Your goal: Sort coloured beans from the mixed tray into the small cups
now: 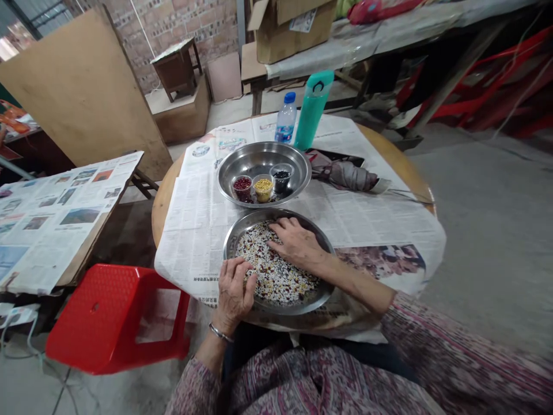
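A steel basin point(328, 300) holds a mix of white grains with red, yellow and black beans point(280, 265) spread across its bottom. My right hand point(296, 242) reaches in from the right, fingers apart and tips touching the mix near the far side. At the near left rim rests my left hand point(235, 288), with loosely bent fingers and the thumb held apart. Just behind is a second steel basin point(263, 153). Inside it stand three clear cups, holding red beans point(242, 184), yellow beans point(263, 185) and black beans point(281, 176).
Newspaper point(185, 230) covers the round table. Beyond the basins stand a water bottle point(286, 118) and a teal bottle point(313, 109), with a folded grey umbrella point(349, 174) to the right. A red stool point(103, 317) is at left; a cardboard box point(294, 31) sits behind.
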{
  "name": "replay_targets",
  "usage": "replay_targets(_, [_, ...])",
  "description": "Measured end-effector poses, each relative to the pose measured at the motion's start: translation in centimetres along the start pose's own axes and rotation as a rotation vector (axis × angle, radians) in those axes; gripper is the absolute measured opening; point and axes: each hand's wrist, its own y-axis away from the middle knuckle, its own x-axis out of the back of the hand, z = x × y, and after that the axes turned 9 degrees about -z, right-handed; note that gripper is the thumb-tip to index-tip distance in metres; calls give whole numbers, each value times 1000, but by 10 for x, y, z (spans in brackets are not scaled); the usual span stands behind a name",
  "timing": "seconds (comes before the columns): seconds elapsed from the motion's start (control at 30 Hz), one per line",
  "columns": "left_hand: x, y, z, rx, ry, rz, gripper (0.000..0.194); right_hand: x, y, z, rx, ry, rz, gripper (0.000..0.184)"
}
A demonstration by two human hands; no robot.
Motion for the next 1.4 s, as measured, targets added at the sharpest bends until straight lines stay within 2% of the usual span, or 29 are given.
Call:
replay_targets(0.17, [-1,1,-1,4,3,-7,15,-2,-7,-13,56,-292,-185,23])
replay_targets(0.3, [-3,4,-3,32,54,19,20,-7,17,-30,272,-469,-207,19])
replay_targets(0.4, [-4,6,-4,44,81,64,29,-15,36,-45,505,-391,-216,14])
replay_targets(0.5, [-4,6,-4,48,79,54,30,-20,40,-48,603,-212,-205,12])
replay_targets(0.6, [-3,5,-4,41,83,36,29,-16,31,-32,529,-69,-148,17])
replay_targets(0.7, [-2,5,-3,32,80,32,28,-5,26,-8,351,11,-54,24])
replay_targets(0.8, [-2,4,-3,33,77,29,27,6,32,10,176,33,29,24])
replay_targets(0.9, [-2,5,-3,37,79,23,26,10,46,18,90,37,1,21])
replay_targets(0.97, [-3,5,-3,38,76,23,25,6,55,20,79,30,-68,26])
replay_targets(1.07, [-3,5,-3,36,60,17,24,-4,62,19,80,-82,-136,20])
replay_targets(1.23, [-2,4,-3,24,47,9,22,-14,51,3,80,-375,-179,19])
replay_targets(1.33, [-2,4,-2,35,59,11,23,-21,38,-19,174,-496,-186,20])
replay_targets(1.4, [-2,5,-2,43,69,21,24,-25,31,-35,318,-502,-195,19])
